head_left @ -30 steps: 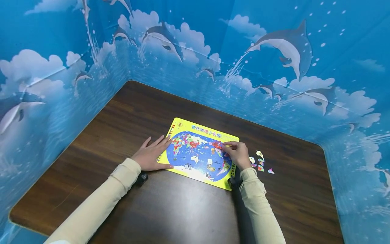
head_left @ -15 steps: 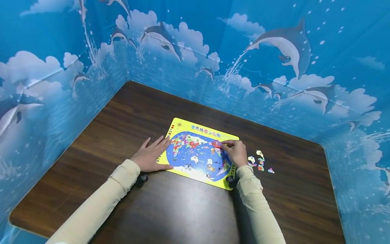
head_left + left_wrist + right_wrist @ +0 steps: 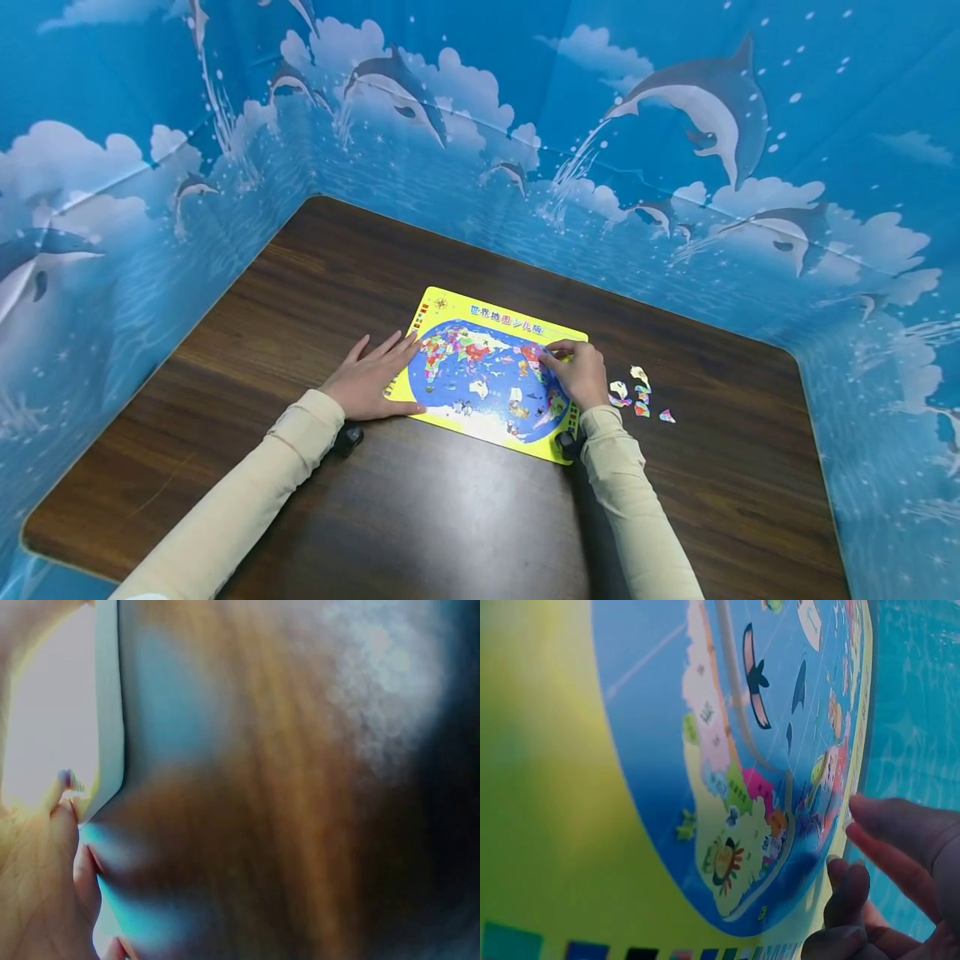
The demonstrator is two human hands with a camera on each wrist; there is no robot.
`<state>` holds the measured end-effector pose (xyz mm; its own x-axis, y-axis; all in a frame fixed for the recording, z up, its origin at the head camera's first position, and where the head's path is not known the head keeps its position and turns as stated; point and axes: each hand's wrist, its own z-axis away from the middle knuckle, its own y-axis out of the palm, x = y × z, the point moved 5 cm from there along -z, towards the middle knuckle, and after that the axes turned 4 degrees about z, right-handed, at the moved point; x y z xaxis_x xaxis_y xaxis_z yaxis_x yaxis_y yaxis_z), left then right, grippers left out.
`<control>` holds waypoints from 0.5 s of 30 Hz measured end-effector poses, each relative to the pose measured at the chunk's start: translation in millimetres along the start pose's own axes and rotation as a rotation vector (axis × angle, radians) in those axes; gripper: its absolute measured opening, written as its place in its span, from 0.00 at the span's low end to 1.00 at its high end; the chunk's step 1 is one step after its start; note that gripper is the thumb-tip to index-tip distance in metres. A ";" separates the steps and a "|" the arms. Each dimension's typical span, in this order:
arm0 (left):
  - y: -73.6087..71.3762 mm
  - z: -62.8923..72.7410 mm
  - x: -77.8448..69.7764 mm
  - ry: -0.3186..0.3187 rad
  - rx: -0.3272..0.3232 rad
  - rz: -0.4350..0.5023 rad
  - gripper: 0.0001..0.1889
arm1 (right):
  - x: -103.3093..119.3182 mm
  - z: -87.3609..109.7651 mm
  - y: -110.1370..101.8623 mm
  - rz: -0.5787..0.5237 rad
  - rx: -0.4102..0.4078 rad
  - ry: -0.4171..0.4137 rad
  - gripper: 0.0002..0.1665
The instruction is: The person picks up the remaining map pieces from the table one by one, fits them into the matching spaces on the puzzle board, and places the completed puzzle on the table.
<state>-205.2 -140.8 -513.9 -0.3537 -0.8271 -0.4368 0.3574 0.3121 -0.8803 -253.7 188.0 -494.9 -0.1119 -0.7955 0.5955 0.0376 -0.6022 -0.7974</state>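
A world map puzzle board [image 3: 480, 425] with a yellow border lies on the table, its blue ocean area filled with coloured land. My left hand [image 3: 371, 382] rests spread over the board's left edge, thumb at the lower corner. The left wrist view shows part of that hand [image 3: 37, 877] beside the overexposed board edge [image 3: 109, 712]. Over the upper right of the map, my right hand [image 3: 577, 372] pinches a red puzzle piece [image 3: 530, 355] with bent fingers, close against the board. In the right wrist view, the fingers [image 3: 889, 825] curl near the map's far edge.
Several loose puzzle pieces [image 3: 639, 377] lie on the dark wooden table [image 3: 720, 467], just right of the board. A blue dolphin-printed cloth [image 3: 465, 183] stands round the table's far sides. A small black device [image 3: 348, 439] sits at each wrist.
The red piece, tilted under my right fingers before, now lies flatter on the map. My right hand has shifted only slightly; the left stays on the board.
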 end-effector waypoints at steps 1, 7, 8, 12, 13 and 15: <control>-0.3 0.2 -0.7 0.001 -0.001 0.003 0.56 | 0.0 0.0 0.7 0.007 0.005 -0.011 0.15; -2.0 0.8 -2.5 0.000 -0.007 0.008 0.56 | 1.8 -1.0 5.1 0.050 0.013 -0.063 0.13; -2.2 0.7 -2.9 0.001 -0.008 0.008 0.56 | 1.9 -1.3 5.3 0.053 0.011 -0.065 0.13; -2.5 0.7 -4.2 0.005 -0.009 0.008 0.56 | 2.7 0.0 2.4 0.042 -0.013 -0.071 0.12; -2.5 0.6 -4.1 0.006 -0.010 0.009 0.56 | 1.9 0.8 0.1 0.035 -0.027 -0.069 0.12; -2.7 0.3 -3.5 0.003 -0.008 0.008 0.56 | -1.2 2.6 -6.0 0.018 -0.059 -0.065 0.13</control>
<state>-204.7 -138.9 -510.0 -0.3534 -0.8234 -0.4439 0.3528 0.3222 -0.8785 -251.1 192.4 -490.6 -0.0471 -0.8099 0.5846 -0.0196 -0.5844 -0.8112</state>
